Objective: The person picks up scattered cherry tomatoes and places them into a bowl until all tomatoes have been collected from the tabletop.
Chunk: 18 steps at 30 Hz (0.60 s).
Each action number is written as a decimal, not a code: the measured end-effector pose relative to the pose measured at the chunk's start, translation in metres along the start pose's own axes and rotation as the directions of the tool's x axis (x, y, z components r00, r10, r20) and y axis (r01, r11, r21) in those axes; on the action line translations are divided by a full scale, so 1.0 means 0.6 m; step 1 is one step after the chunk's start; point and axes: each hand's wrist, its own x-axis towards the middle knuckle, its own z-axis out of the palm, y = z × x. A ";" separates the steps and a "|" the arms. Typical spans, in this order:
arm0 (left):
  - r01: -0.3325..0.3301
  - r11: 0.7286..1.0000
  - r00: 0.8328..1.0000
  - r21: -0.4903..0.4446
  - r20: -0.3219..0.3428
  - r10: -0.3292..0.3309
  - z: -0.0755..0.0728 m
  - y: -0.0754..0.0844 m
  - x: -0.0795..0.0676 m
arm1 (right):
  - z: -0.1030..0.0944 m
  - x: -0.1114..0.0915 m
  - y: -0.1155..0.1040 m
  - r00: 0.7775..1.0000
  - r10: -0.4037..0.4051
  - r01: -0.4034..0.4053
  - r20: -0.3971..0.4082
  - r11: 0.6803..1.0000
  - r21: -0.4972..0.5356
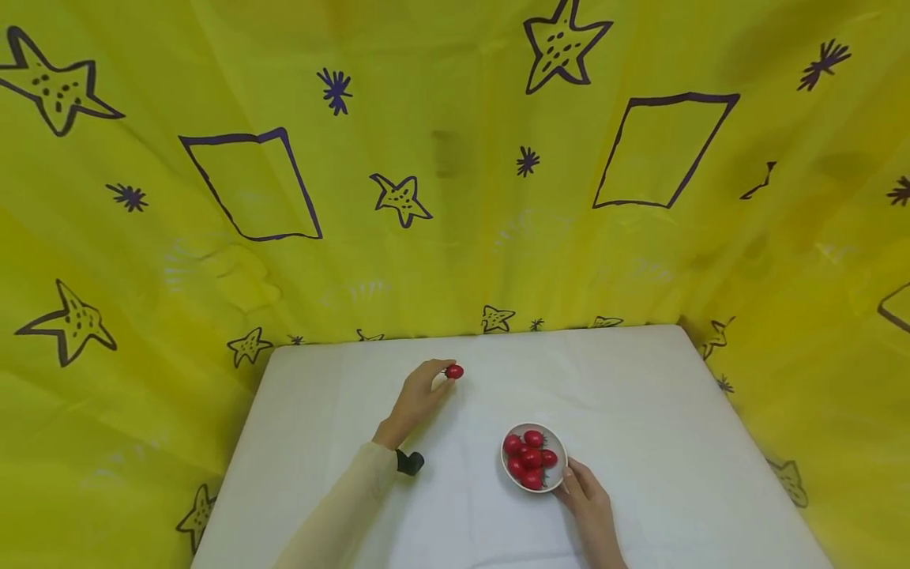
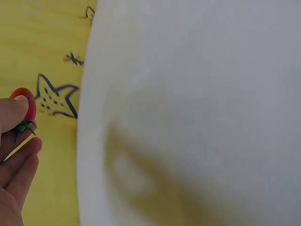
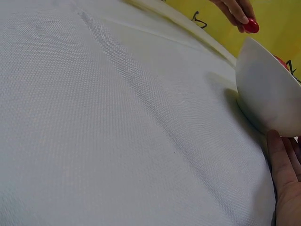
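Between thumb and fingertips my left hand (image 1: pixel 415 401) pinches a red cherry tomato (image 1: pixel 455 371) over the far part of the table. A green leafy stem end on that tomato (image 2: pixel 31 106) shows in the left wrist view, with the thumb covering part of it. My right hand (image 1: pixel 592 510) grips a small white bowl (image 1: pixel 557 475) from its near right side, thumb by the rim and the other fingers low against the outside. Several more cherry tomatoes (image 1: pixel 531 458) lie inside the bowl. In the right wrist view the bowl's outer wall (image 3: pixel 263 89) looks tilted.
A white cloth covers the table (image 1: pixel 626 411), which ends at the back against a yellow curtain (image 1: pixel 455 261) with drawn stars and frames. More yellow curtain hangs at both sides. A black strap piece (image 1: pixel 410 462) sits at the left wrist.
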 end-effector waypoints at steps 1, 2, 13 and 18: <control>-0.021 1.000 1.000 0.003 0.001 0.021 0.001 0.007 -0.005 | -0.001 0.000 0.001 1.000 -0.005 0.005 0.002 1.000 -0.007; -0.044 0.999 0.999 0.007 0.004 0.044 0.003 0.014 -0.010 | -0.001 0.000 0.002 1.000 -0.010 0.010 0.003 1.000 -0.011; -0.235 0.970 0.970 0.069 0.084 0.229 0.032 0.089 -0.073 | 0.000 -0.004 -0.004 1.000 -0.027 0.026 0.016 1.000 0.013; -0.283 0.957 0.954 0.069 0.117 0.274 0.053 0.109 -0.097 | 0.002 -0.006 -0.005 1.000 -0.018 0.018 0.019 1.000 0.015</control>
